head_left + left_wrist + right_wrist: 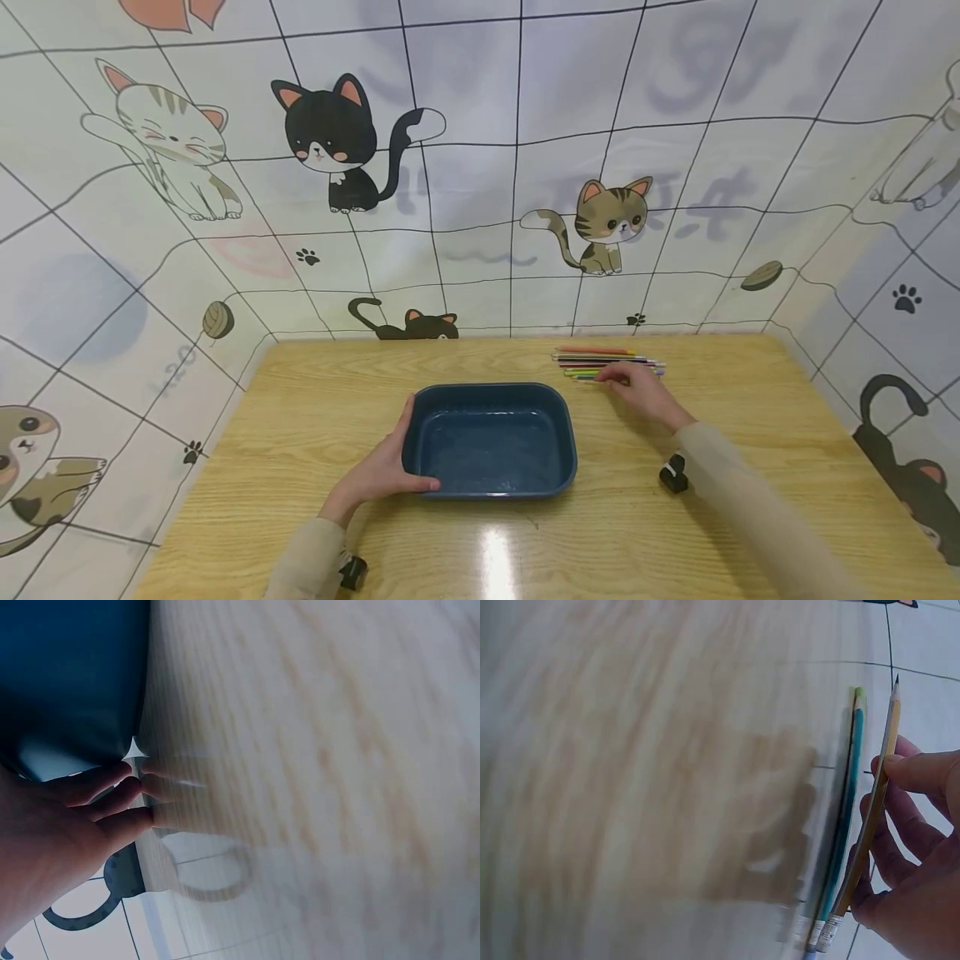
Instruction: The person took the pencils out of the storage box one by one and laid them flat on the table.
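A dark blue rectangular dish (pixel 487 454) stands on the table, its inside bare. My left hand (pixel 378 468) holds its left end, thumb along the front rim and fingers along the left side. In the left wrist view the fingers (pixel 124 825) reach past the dish's outer wall close to the tabletop. To the right of the dish, my right hand (pixel 643 393) pinches a yellow pencil (pixel 866 834) between thumb and fingers. Its dark sharpened tip points away from the palm. A teal pencil (pixel 845 810) lies right beside it. Several coloured pencils (pixel 600 360) lie side by side just behind that hand.
The wooden table (pixel 337 367) ends at a cat-patterned wall covering (pixel 480 283) behind the pencils and along both sides. Small black devices (pixel 673 473) sit at both wrists. A glare spot shines on the table in front of the dish.
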The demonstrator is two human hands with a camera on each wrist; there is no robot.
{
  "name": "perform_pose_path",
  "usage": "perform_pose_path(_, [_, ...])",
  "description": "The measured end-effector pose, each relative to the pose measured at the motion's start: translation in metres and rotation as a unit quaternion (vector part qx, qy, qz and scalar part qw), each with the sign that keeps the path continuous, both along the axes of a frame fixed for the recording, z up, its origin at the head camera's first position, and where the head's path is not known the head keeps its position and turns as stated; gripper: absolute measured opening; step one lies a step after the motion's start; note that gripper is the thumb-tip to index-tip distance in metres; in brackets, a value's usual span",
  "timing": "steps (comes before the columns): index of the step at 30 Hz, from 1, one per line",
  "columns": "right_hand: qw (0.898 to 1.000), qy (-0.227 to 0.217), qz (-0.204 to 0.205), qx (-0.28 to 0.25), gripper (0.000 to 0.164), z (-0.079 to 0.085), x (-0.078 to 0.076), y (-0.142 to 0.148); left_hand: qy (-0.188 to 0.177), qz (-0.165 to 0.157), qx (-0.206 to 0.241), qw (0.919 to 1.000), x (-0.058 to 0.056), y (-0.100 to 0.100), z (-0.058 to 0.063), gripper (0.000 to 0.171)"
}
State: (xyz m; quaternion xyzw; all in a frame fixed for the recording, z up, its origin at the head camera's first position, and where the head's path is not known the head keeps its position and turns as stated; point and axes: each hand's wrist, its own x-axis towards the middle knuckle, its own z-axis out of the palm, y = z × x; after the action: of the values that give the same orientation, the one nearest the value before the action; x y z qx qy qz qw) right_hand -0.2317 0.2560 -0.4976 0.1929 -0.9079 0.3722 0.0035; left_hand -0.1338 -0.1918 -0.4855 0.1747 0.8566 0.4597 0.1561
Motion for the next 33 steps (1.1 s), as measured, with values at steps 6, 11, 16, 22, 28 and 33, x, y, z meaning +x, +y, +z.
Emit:
perform_pose_path(6, [0.999, -0.018, -0.034, -0.006, 0.02, -0.008, -0.003, -0.001, 0.002, 0.002, -0.001, 1.0, 0.0, 0.0, -0.001, 0.135])
perform_pose_path(11, [0.999, -0.009, -0.034, 0.002, 0.019, -0.009, -0.007, -0.003, 0.0, 0.002, 0.006, 1.0, 0.0, 0.0, -0.002, 0.135])
perform_pose_path(16, [0.999, -0.01, -0.04, -0.002, 0.017, -0.012, -0.009, -0.004, 0.001, 0.0, 0.005, 1.0, 0.0, 0.0, -0.002, 0.135])
perform_pose_path(22, [0.999, 0.0, -0.041, -0.015, 0.017, -0.015, -0.01, -0.004, 0.001, 0.001, 0.005, 1.0, 0.0, 0.0, -0.002, 0.135])
perform_pose_path(28, [0.998, 0.002, -0.046, -0.034, 0.017, -0.015, -0.01, -0.005, -0.003, 0.003, 0.005, 1.0, -0.001, 0.0, -0.002, 0.135])
perform_pose_path(33, [0.997, 0.003, -0.06, -0.047, 0.016, -0.015, -0.009, -0.006, 0.002, 0.002, 0.007, 1.0, -0.001, 0.001, -0.001, 0.135])
